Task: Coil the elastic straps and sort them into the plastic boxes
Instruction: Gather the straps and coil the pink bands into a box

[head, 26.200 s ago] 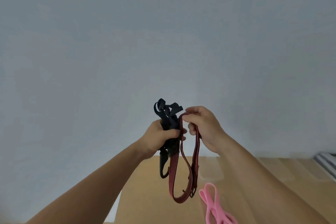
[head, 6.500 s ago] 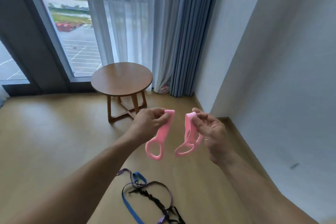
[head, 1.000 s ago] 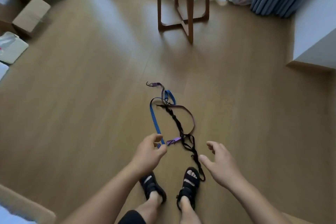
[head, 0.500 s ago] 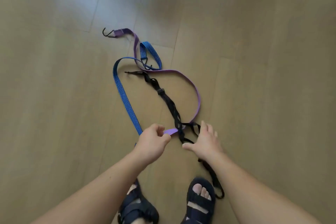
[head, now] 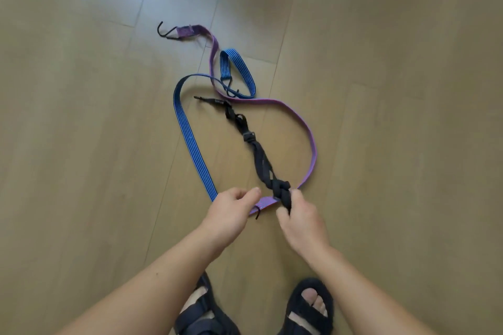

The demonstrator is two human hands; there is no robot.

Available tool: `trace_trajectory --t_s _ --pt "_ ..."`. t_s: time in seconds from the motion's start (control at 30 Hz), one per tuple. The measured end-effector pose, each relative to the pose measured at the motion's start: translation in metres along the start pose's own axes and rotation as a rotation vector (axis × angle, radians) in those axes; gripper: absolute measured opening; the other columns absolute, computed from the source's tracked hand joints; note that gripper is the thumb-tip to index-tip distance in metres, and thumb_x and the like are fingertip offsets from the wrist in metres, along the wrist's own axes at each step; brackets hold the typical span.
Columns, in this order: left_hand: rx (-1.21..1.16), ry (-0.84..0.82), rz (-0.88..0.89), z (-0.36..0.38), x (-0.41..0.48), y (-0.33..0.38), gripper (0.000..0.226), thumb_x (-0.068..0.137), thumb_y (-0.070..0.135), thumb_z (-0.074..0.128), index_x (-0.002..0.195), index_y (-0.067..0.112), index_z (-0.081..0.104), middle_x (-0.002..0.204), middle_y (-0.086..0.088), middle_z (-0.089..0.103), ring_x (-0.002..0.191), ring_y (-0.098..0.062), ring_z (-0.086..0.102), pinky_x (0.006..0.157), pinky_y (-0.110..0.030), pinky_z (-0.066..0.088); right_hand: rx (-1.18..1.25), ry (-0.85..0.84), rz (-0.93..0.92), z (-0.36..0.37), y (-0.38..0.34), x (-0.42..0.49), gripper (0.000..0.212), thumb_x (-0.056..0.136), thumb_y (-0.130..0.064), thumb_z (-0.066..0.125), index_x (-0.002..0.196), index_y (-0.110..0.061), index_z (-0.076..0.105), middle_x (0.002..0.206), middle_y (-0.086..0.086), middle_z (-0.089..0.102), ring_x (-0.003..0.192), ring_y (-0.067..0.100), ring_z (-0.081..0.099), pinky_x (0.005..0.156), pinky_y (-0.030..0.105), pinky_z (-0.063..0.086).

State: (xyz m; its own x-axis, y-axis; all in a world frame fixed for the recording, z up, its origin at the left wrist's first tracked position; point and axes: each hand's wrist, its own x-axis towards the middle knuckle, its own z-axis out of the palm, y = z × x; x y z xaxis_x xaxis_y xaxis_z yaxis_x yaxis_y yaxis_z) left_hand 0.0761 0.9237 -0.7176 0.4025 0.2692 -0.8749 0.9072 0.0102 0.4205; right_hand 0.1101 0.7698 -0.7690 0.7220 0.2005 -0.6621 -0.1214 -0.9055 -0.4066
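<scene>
Three elastic straps lie tangled on the wooden floor. A blue striped strap (head: 190, 139) runs from a loop at the top down toward my left hand. A purple strap (head: 307, 130) with a black hook at its far end curves round to the right and back to my hands. A black strap (head: 258, 155), twisted and knotted, lies between them. My left hand (head: 231, 215) pinches the near end of the purple strap, whose small hook hangs just below. My right hand (head: 299, 217) grips the black strap's near end. No plastic box is in view.
My two feet in dark sandals (head: 310, 310) stand just below my hands. Bare wooden floor planks (head: 394, 144) surround the straps on all sides.
My right hand has closed on the black strap's near end and lifted it off the floor. My left hand keeps its pinch on the purple strap end.
</scene>
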Motion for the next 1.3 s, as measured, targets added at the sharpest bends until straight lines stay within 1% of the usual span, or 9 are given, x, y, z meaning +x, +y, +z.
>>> trace_trajectory --t_s 0.13,0.3,0.4,0.77,0.87,0.97,1.1,1.2,1.3 --pt "-0.371 -0.178 -0.086 -0.018 -0.024 0.037 0.033 0.086 0.047 0.062 0.085 0.015 0.069 0.085 -0.002 0.065 0.077 -0.018 0.058 0.072 -0.03 0.043 0.078 -0.042 -0.325 -0.041 -0.051 -0.048 0.027 0.092 -0.039 0.054 0.081 -0.02 0.038 0.069 -0.004 0.053 0.067 0.025 0.048 0.062 0.041 0.041" --pt "-0.677 -0.017 0.132 -0.06 -0.05 0.072 0.008 0.094 0.005 0.054 0.088 0.006 0.059 0.08 -0.008 0.072 0.079 -0.022 0.07 0.06 -0.025 0.051 0.312 -0.11 -0.517 -0.059 -0.089 -0.066 0.024 0.09 -0.042 0.055 0.098 -0.02 0.062 0.087 -0.01 0.061 0.081 0.01 0.056 0.074 0.031 0.048" --pt "-0.726 0.078 0.316 -0.091 -0.058 0.087 0.01 0.098 0.006 0.048 0.091 0.009 0.054 0.067 -0.003 0.067 0.067 -0.024 0.07 0.066 -0.033 0.053 0.448 0.057 -0.439 -0.058 -0.091 -0.038 0.033 0.091 -0.038 0.056 0.113 -0.016 0.067 0.112 -0.011 0.063 0.109 0.003 0.058 0.093 0.019 0.045" --pt "-0.639 0.531 0.5 -0.151 0.01 0.04 0.013 0.1 0.02 0.055 0.089 0.015 0.05 0.053 0.004 0.052 0.036 -0.013 0.04 0.039 -0.025 0.039 -0.236 0.179 -0.028 -0.027 -0.064 0.169 0.083 0.089 -0.033 0.062 0.155 -0.014 0.015 0.163 0.01 0.014 0.151 0.029 0.009 0.12 0.042 0.013" --pt "-0.574 0.556 0.448 -0.144 0.029 0.013 0.01 0.099 0.02 0.055 0.092 0.015 0.05 0.056 0.004 0.054 0.039 -0.013 0.044 0.04 -0.024 0.039 -0.37 0.173 0.065 -0.014 -0.063 0.188 0.083 0.089 -0.039 0.063 0.154 -0.017 0.016 0.159 0.012 0.024 0.147 0.032 0.02 0.115 0.05 0.019" --pt "-0.567 0.568 0.355 -0.143 0.038 -0.007 0.009 0.097 0.017 0.055 0.091 0.015 0.05 0.056 0.005 0.054 0.04 -0.012 0.046 0.04 -0.023 0.04 -0.435 0.119 0.042 0.007 -0.076 0.183 0.04 0.096 -0.035 0.052 0.128 -0.011 0.049 0.129 0.016 0.059 0.121 0.035 0.053 0.1 0.043 0.037" --pt "-0.5 0.595 0.277 -0.151 0.036 -0.019 0.015 0.097 0.022 0.053 0.086 0.013 0.05 0.053 0.006 0.053 0.04 -0.013 0.045 0.046 -0.03 0.043 -0.049 0.059 -0.091 0.042 -0.113 0.144 0.016 0.095 -0.022 0.042 0.088 -0.011 0.05 0.097 0.015 0.058 0.091 0.036 0.056 0.078 0.04 0.044" --pt "-0.482 0.557 0.223 -0.16 0.034 -0.021 0.025 0.099 0.026 0.051 0.08 0.01 0.049 0.05 0.002 0.054 0.037 -0.016 0.046 0.038 -0.023 0.039 0.211 -0.028 -0.131 0.069 -0.146 0.123 0.014 0.097 -0.027 0.044 0.1 -0.015 0.049 0.098 0.011 0.065 0.089 0.035 0.062 0.081 0.042 0.049" --pt "-0.474 0.472 0.206 -0.164 0.04 -0.023 0.024 0.1 0.026 0.05 0.086 0.007 0.051 0.056 -0.005 0.063 0.042 -0.02 0.052 0.039 -0.024 0.043 -0.042 -0.095 -0.238 0.097 -0.167 0.122 0.037 0.094 -0.046 0.054 0.117 -0.017 0.05 0.11 0.004 0.06 0.101 0.029 0.058 0.084 0.039 0.047"
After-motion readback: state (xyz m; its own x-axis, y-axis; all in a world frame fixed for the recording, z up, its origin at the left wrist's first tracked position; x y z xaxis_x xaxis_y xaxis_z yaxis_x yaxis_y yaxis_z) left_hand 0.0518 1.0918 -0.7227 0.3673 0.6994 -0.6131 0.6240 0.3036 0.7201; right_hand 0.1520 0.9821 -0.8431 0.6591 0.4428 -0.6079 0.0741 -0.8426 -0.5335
